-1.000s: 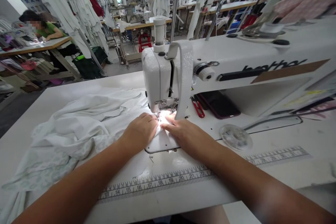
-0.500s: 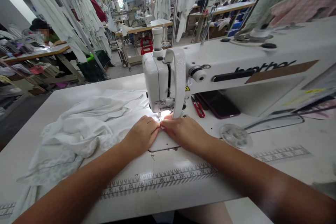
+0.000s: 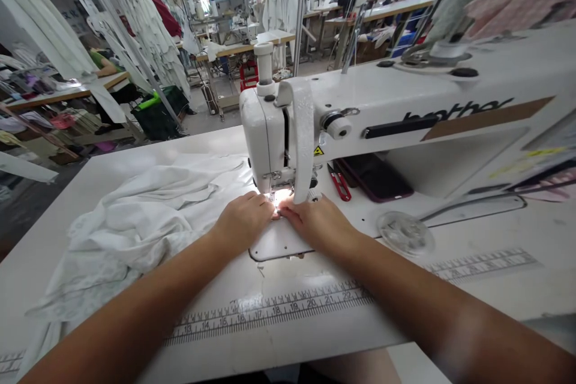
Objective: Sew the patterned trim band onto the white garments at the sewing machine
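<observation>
White fabric with a pale print point(image 3: 130, 234) lies bunched on the left of the sewing table, and it runs toward the needle area of a white sewing machine point(image 3: 265, 132). My left hand point(image 3: 245, 219) has its fingers closed on the fabric edge just in front of the presser foot. Right beside it, my right hand point(image 3: 317, 222) pinches the same edge, with fingertips near the left hand's. The lamp glare and my fingers hide most of the cloth at the needle.
Red thread snips point(image 3: 339, 183) and a dark phone point(image 3: 375, 177) lie under the machine arm. A clear round dish point(image 3: 405, 233) sits right of my right hand. A printed ruler strip point(image 3: 288, 309) runs along the front edge. Behind are garment racks, other machines and a person point(image 3: 105, 65).
Both hands have shifted very slightly forward at the presser foot, still together on the fabric. The view has moved a little. In the left background, a hanging cloth now covers part of the person.
</observation>
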Tool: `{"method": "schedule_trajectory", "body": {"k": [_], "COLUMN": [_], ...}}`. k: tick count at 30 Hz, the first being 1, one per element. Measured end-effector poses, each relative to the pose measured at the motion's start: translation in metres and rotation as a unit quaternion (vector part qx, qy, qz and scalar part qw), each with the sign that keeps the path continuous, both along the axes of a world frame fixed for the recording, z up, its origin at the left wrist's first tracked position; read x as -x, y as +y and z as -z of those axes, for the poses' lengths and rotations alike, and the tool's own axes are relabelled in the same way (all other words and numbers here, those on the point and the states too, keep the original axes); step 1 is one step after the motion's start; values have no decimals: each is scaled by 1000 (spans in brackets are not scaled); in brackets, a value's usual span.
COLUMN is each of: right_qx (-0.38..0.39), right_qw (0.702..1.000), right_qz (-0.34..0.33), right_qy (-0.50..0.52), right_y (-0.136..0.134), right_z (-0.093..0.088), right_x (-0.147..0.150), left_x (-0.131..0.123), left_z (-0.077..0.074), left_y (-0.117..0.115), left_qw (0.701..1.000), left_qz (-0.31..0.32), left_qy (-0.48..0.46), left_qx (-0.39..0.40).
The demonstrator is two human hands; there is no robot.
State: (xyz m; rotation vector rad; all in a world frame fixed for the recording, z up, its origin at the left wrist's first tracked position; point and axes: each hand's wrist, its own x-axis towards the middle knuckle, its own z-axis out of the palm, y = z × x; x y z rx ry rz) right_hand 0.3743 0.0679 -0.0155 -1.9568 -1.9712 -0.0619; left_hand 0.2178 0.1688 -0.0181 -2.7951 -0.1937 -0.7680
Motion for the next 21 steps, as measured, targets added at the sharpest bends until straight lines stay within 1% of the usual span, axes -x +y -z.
{"method": "schedule_trajectory", "body": {"k": [3,6,11,17,21], "right_qx": [-1,-5,-14,-13,-11], "right_qw": [1000,1000,998,992,988], "right_qz": [-10,-14,-27,-77,-110], "right_qy": [-12,-25,-53,-100,-112], "right_y": [-2,-2,-2,-5,-9], "right_z": [0,2,5,1,-3], "right_x": [-2,-4,-7,-10,-9], "left_x": [4,7,13,15,15], "left_z": [-1,-2,0,6,7], "left_y": [2,1,-4,-12,-16], "left_qw": [998,997,996,995,995], "left_qz": [49,74,77,80,79], "left_qy": [-16,5,42,47,57], "left_qx": [-36,-32,-2,-35,-27]}}
